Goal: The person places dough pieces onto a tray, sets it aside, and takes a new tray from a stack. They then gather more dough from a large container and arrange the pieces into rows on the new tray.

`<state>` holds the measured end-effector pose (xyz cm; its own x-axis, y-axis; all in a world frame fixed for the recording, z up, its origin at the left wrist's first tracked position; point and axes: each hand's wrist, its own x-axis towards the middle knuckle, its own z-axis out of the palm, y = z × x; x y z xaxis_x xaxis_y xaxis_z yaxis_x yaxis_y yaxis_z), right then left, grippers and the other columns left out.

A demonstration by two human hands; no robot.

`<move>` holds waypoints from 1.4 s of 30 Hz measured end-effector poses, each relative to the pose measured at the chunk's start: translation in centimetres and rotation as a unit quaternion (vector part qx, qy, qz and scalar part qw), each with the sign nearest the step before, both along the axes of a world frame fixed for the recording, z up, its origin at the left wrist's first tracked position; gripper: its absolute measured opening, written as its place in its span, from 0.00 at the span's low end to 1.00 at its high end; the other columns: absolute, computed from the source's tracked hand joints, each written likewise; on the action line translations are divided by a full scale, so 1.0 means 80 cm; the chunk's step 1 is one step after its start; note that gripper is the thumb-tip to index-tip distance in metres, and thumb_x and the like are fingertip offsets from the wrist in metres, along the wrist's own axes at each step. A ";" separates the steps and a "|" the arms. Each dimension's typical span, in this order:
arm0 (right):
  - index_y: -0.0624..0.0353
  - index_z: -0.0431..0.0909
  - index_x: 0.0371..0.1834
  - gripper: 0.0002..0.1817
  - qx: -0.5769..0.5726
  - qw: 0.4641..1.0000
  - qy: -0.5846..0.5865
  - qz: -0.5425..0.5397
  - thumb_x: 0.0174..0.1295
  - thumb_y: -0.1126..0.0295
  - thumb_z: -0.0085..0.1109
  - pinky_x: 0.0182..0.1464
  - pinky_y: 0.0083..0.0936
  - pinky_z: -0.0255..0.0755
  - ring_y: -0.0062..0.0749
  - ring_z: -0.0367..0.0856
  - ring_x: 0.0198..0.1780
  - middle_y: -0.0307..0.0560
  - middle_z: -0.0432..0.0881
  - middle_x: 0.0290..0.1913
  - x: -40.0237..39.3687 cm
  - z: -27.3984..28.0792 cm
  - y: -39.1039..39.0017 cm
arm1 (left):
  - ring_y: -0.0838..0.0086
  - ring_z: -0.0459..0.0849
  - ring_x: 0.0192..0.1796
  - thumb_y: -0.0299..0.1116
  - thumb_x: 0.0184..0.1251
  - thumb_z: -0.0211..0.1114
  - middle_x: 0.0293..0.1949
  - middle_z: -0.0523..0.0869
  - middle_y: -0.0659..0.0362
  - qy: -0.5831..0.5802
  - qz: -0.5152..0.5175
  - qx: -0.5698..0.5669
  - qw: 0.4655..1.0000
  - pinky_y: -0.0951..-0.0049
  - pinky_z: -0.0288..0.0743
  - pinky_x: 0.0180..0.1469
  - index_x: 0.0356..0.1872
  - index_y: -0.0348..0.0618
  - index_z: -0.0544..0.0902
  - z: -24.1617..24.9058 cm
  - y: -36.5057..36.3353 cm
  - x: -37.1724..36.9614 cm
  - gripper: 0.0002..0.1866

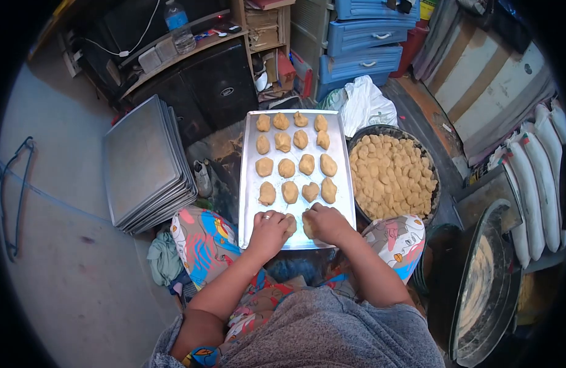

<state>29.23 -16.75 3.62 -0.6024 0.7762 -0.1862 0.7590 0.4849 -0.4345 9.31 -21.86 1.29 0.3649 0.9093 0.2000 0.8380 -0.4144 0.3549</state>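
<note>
In front of me a metal baking tray [252,211] bears rows of tan dough lumps [286,167]. Near its close edge, my left hand [269,230] has its fingers closed around a dough lump [290,226]. Just to the right, my right hand [328,224] likewise grips a dough lump [307,227], low over the tray or on it. A ring shows on my left hand. The fingertips are partly hidden behind the knuckles. To the tray's right stands a round dark basin [438,184] heaped with many more dough pieces [390,175].
A stack of baking trays [142,162] leans at the left. Behind the basin lies a white plastic bag [369,101]. Blue drawers [363,40] and a shelf with a water bottle [180,30] stand at the back. On the right are a large dusty basin [479,294] and filled white bags [534,190].
</note>
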 end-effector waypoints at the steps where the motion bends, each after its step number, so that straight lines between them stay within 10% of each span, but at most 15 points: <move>1: 0.55 0.78 0.50 0.22 -0.011 1.000 0.002 -0.011 0.48 0.75 0.59 0.51 0.39 0.73 0.46 0.79 0.49 0.52 0.77 0.45 -0.003 -0.006 -0.001 | 0.63 0.74 0.53 0.36 0.51 0.68 0.41 0.81 0.59 0.011 0.012 -0.028 0.999 0.57 0.57 0.58 0.45 0.49 0.82 0.000 0.001 0.001 0.17; 14: 0.60 0.79 0.48 0.18 0.053 0.993 0.089 -0.057 0.50 0.77 0.55 0.50 0.36 0.73 0.46 0.79 0.46 0.53 0.78 0.43 -0.006 -0.046 -0.004 | 0.63 0.74 0.51 0.35 0.50 0.69 0.39 0.81 0.60 0.016 0.006 0.013 1.000 0.57 0.56 0.58 0.45 0.50 0.82 -0.008 -0.005 -0.004 0.18; 26: 0.57 0.71 0.59 0.27 0.257 0.960 0.099 -0.058 0.55 0.64 0.61 0.59 0.42 0.62 0.46 0.69 0.58 0.55 0.73 0.56 -0.005 -0.038 -0.022 | 0.46 0.52 0.73 0.51 0.65 0.55 0.70 0.56 0.41 -0.019 0.121 -0.027 0.992 0.47 0.43 0.71 0.69 0.44 0.61 -0.019 -0.003 -0.028 0.35; 30: 0.56 0.72 0.58 0.27 0.189 0.971 0.132 -0.066 0.52 0.66 0.64 0.59 0.40 0.65 0.48 0.72 0.56 0.54 0.71 0.56 -0.022 0.000 -0.029 | 0.45 0.51 0.73 0.43 0.58 0.66 0.71 0.54 0.41 -0.049 0.244 0.104 0.963 0.47 0.46 0.71 0.68 0.43 0.63 0.026 0.029 -0.095 0.37; 42: 0.57 0.76 0.50 0.19 0.088 0.970 0.224 0.021 0.53 0.73 0.60 0.50 0.38 0.71 0.49 0.76 0.47 0.51 0.75 0.46 -0.060 0.001 -0.041 | 0.44 0.63 0.68 0.42 0.51 0.72 0.67 0.63 0.40 0.249 0.419 0.001 0.873 0.51 0.58 0.67 0.70 0.51 0.61 0.008 0.057 -0.332 0.43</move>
<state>24.41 -20.03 3.72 -0.6239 0.7454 0.2346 0.4913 0.6076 -0.6240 -17.26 -17.34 1.96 -0.3855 0.8989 0.2082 0.8979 0.4175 -0.1397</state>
